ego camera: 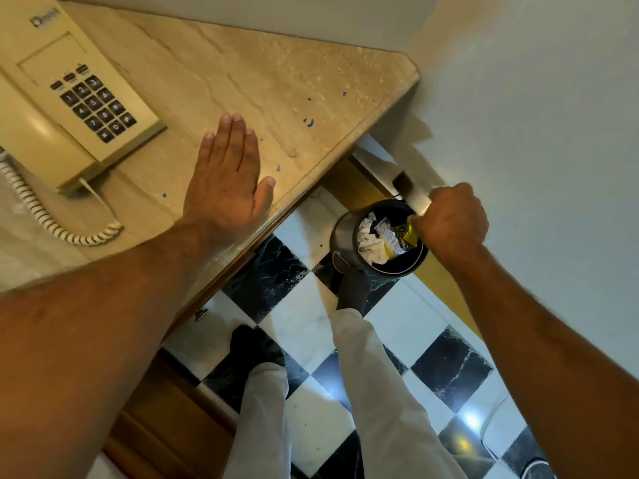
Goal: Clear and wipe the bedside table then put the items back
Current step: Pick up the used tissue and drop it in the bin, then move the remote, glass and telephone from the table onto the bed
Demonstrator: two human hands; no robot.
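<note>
While the left hand (230,183) lies flat on the marble-topped bedside table (276,63), fingers straight and together and pointing toward the far wall, the right hand (449,219) hangs off the table's right edge, over the open pedal bin (345,243) on the chequered floor (449,368). The right hand's fingers are curled and pinch the edge of a yellow wrapper (403,236) at the bin's mouth; white crumpled paper (371,242) lies in the bin beside it. The person's right foot (352,288) rests at the bin's pedal.

The remaining item on the table is the cream telephone (69,95). It sits just left of the left hand, near but not touching it. Its long axis runs diagonally from the far left corner toward the near edge, with the coiled cord (45,216) trailing off its near end. The left hand is clearly the nearer of the two; the right hand is well apart from it, beyond the table edge and lower.

Small blue spots (308,122) mark the tabletop to the right of the left hand, between it and the angled far-right corner.

Judgement: clearing appears nearly complete, with wiping not yet begun. Lifting the telephone would fall to the left hand, moving leftward; the cord could drag.
</note>
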